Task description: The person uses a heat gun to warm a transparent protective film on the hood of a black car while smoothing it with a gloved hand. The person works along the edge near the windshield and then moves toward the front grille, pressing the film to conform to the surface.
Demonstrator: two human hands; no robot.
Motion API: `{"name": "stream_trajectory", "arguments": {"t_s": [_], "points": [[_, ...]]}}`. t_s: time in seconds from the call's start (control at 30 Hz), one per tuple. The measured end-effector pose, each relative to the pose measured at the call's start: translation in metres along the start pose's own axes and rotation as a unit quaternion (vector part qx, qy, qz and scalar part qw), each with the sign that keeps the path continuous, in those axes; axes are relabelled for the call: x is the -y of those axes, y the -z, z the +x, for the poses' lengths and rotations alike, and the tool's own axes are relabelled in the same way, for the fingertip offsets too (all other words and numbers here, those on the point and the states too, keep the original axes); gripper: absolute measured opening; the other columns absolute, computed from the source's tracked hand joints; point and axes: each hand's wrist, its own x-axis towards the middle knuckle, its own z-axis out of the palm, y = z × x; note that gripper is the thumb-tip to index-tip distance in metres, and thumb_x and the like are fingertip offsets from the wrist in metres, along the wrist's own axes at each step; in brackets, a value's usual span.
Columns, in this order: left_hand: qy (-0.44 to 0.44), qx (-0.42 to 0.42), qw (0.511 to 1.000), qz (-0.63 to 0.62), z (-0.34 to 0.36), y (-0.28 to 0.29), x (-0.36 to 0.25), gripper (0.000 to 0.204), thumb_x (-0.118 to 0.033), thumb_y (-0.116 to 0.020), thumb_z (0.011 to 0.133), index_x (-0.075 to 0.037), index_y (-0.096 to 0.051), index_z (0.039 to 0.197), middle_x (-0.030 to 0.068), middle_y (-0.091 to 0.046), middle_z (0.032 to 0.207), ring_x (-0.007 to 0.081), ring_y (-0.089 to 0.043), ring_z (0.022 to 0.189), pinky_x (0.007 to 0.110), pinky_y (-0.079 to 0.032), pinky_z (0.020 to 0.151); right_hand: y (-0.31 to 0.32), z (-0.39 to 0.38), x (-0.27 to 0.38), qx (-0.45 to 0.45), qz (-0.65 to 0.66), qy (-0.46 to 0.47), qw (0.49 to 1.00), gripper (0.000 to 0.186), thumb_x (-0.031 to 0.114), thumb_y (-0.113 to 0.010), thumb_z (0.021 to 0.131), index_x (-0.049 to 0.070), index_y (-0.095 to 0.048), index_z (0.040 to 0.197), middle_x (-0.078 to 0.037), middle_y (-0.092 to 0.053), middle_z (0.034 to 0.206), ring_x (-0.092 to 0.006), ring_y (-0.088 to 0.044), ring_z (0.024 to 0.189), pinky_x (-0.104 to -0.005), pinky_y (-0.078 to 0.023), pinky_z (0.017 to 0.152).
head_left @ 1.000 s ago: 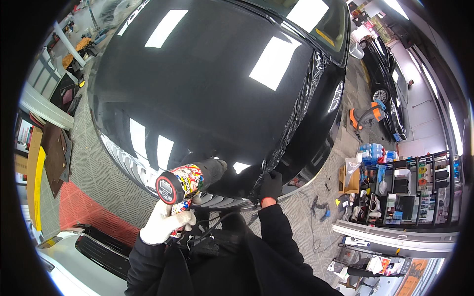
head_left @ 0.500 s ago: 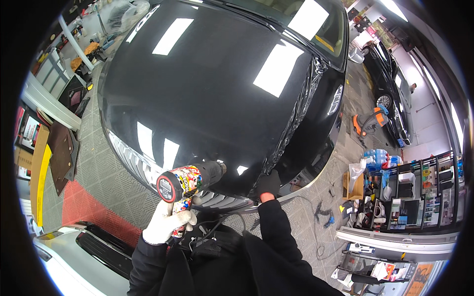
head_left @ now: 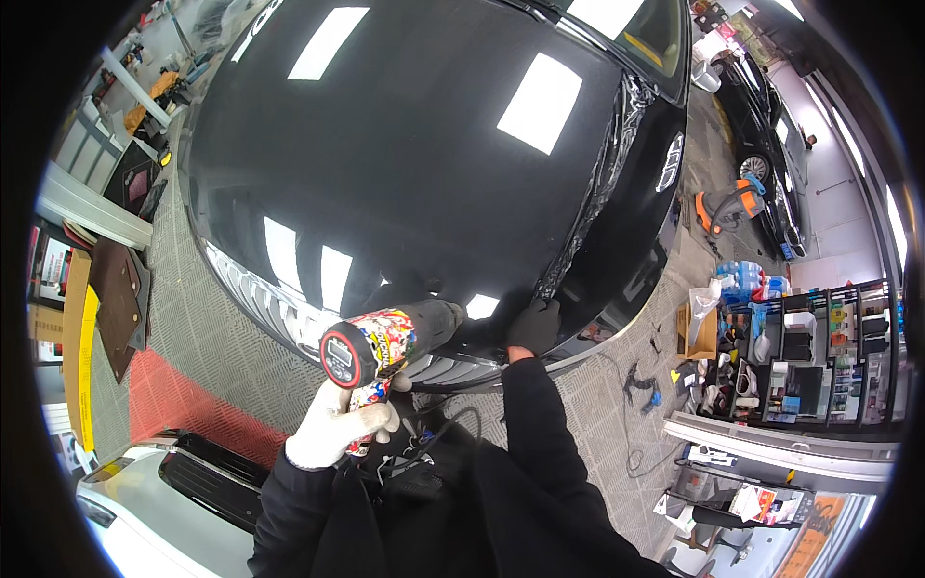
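In the lower centre, the white-gloved left hand (head_left: 337, 425) grips a patterned heat gun (head_left: 393, 341); right of it, the dark-gloved right hand (head_left: 535, 328) meets crinkled film (head_left: 595, 197) along the black hood (head_left: 405, 164), its grip unclear. An orange vacuum (head_left: 729, 207) stands at right.

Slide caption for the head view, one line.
Left hand holds heat gun near black hood; right hand at wrinkled film.
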Motion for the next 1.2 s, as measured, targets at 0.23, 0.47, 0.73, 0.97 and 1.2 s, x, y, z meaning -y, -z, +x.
{"name": "stream_trajectory", "arguments": {"t_s": [0.23, 0.47, 0.73, 0.97, 1.2], "points": [[0.027, 0.031, 0.999, 0.032, 0.015, 0.004, -0.021, 0.062, -0.020, -0.078, 0.088, 0.001, -0.056, 0.141, 0.0131, -0.070, 0.121, 0.0159, -0.070, 0.079, 0.030, -0.061, 0.069, 0.039, 0.015, 0.007, 0.182, 0.071, -0.038, 0.980, 0.058, 0.053, -0.062, 0.103, -0.001, -0.077, 0.117, -0.026, -0.070, 0.111, -0.0395, -0.071, 0.110, -0.0486, -0.054, 0.091], [0.041, 0.076, 0.996, 0.022, 0.015, 0.015, -0.030, 0.051, -0.002, -0.067, 0.095, 0.003, -0.053, 0.144, 0.0105, -0.070, 0.120, 0.0141, -0.071, 0.084, 0.029, -0.060, 0.072, 0.025, 0.018, -0.020, 0.194, 0.240, -0.002, 0.951, 0.071, 0.060, -0.055, 0.109, -0.008, -0.074, 0.098, -0.015, -0.072, 0.080, -0.0229, -0.065, 0.070, -0.0413, -0.049, 0.070], [0.016, 0.066, 0.998, -0.015, 0.014, 0.018, -0.026, 0.050, -0.004, -0.069, 0.095, 0.003, -0.054, 0.142, 0.0100, -0.070, 0.112, 0.0134, -0.070, 0.082, 0.028, -0.060, 0.071, 0.026, 0.018, -0.028, 0.191, 0.347, -0.079, 0.915, 0.062, 0.049, -0.064, 0.106, -0.008, -0.072, 0.083, -0.014, -0.066, 0.069, -0.0227, -0.062, 0.062, -0.0434, -0.050, 0.066], [0.027, 0.064, 0.997, 0.029, 0.017, 0.017, -0.024, 0.060, -0.015, -0.076, 0.089, 0.001, -0.054, 0.142, 0.0140, -0.071, 0.120, 0.0176, -0.071, 0.077, 0.031, -0.060, 0.067, 0.029, 0.015, -0.031, 0.252, 0.419, -0.123, 0.864, 0.063, 0.055, -0.067, 0.104, -0.007, -0.060, 0.116, -0.010, -0.064, 0.094, -0.0197, -0.063, 0.087, -0.0369, -0.054, 0.078], [0.000, 0.042, 0.999, 0.023, 0.011, 0.010, -0.022, 0.053, -0.020, -0.076, 0.091, 0.005, -0.059, 0.135, 0.0104, -0.073, 0.088, 0.0180, -0.069, 0.073, 0.032, -0.057, 0.068, 0.036, 0.012, -0.031, 0.276, 0.444, -0.133, 0.842, 0.069, 0.061, -0.068, 0.101, -0.006, -0.054, 0.115, -0.013, -0.062, 0.108, -0.0194, -0.065, 0.097, -0.0353, -0.056, 0.084]]}}
